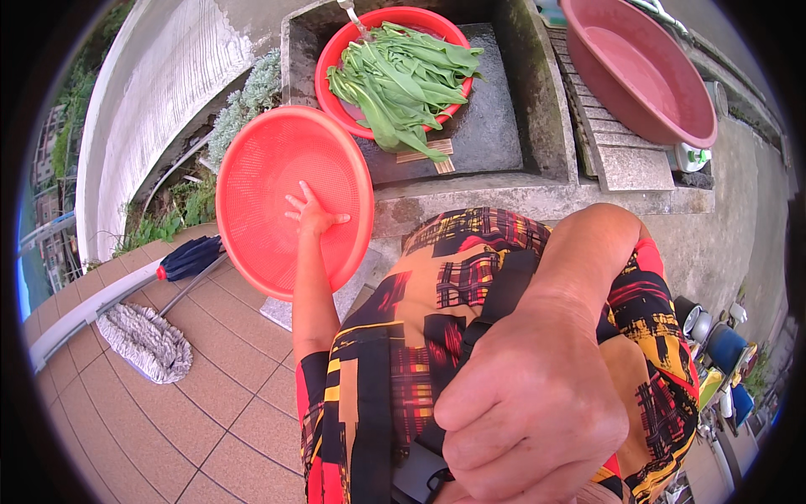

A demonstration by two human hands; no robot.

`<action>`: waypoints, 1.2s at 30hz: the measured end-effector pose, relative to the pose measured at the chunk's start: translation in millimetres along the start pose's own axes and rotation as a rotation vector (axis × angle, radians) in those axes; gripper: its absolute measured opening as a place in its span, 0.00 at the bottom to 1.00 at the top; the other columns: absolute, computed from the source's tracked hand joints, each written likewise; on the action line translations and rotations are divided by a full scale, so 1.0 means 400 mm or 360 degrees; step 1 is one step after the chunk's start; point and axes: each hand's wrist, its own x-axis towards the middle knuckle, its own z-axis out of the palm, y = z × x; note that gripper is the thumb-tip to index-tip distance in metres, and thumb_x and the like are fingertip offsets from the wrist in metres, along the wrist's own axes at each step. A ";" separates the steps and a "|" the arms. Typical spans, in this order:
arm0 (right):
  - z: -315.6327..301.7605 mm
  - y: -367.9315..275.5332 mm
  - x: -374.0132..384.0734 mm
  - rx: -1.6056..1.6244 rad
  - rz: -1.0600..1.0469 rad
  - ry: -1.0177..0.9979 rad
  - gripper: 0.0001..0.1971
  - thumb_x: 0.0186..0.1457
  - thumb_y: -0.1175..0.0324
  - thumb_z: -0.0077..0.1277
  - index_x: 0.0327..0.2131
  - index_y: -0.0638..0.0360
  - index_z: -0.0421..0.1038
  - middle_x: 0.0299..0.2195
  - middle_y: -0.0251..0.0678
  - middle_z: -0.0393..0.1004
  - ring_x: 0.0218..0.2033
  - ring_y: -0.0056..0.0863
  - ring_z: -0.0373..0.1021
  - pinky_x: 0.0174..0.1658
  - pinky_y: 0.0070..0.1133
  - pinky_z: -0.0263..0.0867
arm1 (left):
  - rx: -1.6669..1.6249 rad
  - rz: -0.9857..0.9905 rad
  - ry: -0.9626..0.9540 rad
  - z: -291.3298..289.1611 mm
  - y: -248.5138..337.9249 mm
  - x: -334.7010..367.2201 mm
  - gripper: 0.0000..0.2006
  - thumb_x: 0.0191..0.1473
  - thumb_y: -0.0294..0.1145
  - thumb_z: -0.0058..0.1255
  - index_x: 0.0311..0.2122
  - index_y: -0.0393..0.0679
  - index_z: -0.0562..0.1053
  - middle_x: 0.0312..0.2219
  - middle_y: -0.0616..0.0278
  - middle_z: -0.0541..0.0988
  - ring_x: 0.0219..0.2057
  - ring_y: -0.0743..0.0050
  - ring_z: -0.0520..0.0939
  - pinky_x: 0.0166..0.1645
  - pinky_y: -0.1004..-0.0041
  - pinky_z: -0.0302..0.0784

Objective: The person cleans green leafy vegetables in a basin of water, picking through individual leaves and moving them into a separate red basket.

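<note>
Two red round vessels sit at the stone sink [537,109], taken here as the landmark. Left hand [312,214]: fingers spread apart, palm pressed flat against the inner mesh of the red colander [277,181]; nothing pinched, grip open, the colander tilted on edge and propped against the sink's front left corner. Colander holds nothing visible.

Right hand [533,412]: close under the camera, well in front of the sink, fingers curled together around a black strap [491,315] that runs down the patterned shirt [403,353]; grip closed on that strap.

Inside the sink basin: a red basin [336,50] heaped with long green leafy vegetables [403,80], some leaves hanging over its rim toward the sink's front. A thin stream of water [353,17] falls at the back edge of that basin. A small wooden piece [432,151] lies on the wet sink floor just in front of the leaves.

Right of the sink, on the ribbed stone counter [617,160]: a large dull-pink tub [638,67], tilted.

Left of the sink and lower, on the tiled floor [218,403]: a grey string mop [147,340] lying flat, with a folded dark blue umbrella [191,256] just beside its handle. Far right of the sink, parked scooters [722,353], partly cut off by the rim.
</note>
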 end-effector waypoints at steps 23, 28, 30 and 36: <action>-0.011 -0.011 0.023 -0.0174 0.0163 0.0215 0.20 0.56 0.61 0.42 0.22 0.72 0.69 0.14 0.37 0.63 0.13 0.25 0.59 0.15 0.20 0.49 | -0.0014 0.0003 0.0016 0.011 -0.004 0.013 0.71 0.15 0.45 0.73 0.60 0.63 0.27 0.59 0.44 0.26 0.58 0.28 0.32 0.55 0.38 0.50; -0.071 -0.004 0.028 -0.0093 0.0237 -0.0303 0.24 0.58 0.56 0.35 0.25 0.71 0.69 0.18 0.40 0.66 0.16 0.29 0.61 0.16 0.21 0.51 | -0.0020 -0.0019 0.0018 0.014 -0.016 0.018 0.71 0.15 0.44 0.73 0.60 0.65 0.27 0.59 0.47 0.24 0.59 0.30 0.31 0.52 0.34 0.51; -0.075 -0.001 0.029 -0.0077 0.0232 -0.0405 0.26 0.59 0.54 0.33 0.26 0.71 0.69 0.18 0.40 0.65 0.15 0.28 0.61 0.16 0.20 0.50 | -0.0021 -0.0034 0.0016 0.016 -0.018 0.020 0.72 0.15 0.44 0.73 0.60 0.66 0.27 0.59 0.47 0.24 0.59 0.31 0.31 0.53 0.34 0.51; -0.007 0.012 0.005 -0.0226 0.0012 0.0208 0.19 0.55 0.61 0.44 0.22 0.72 0.69 0.14 0.37 0.63 0.14 0.25 0.60 0.15 0.20 0.49 | -0.0018 -0.0044 0.0008 0.018 -0.010 0.025 0.71 0.15 0.43 0.73 0.60 0.66 0.27 0.59 0.48 0.24 0.59 0.32 0.31 0.53 0.34 0.50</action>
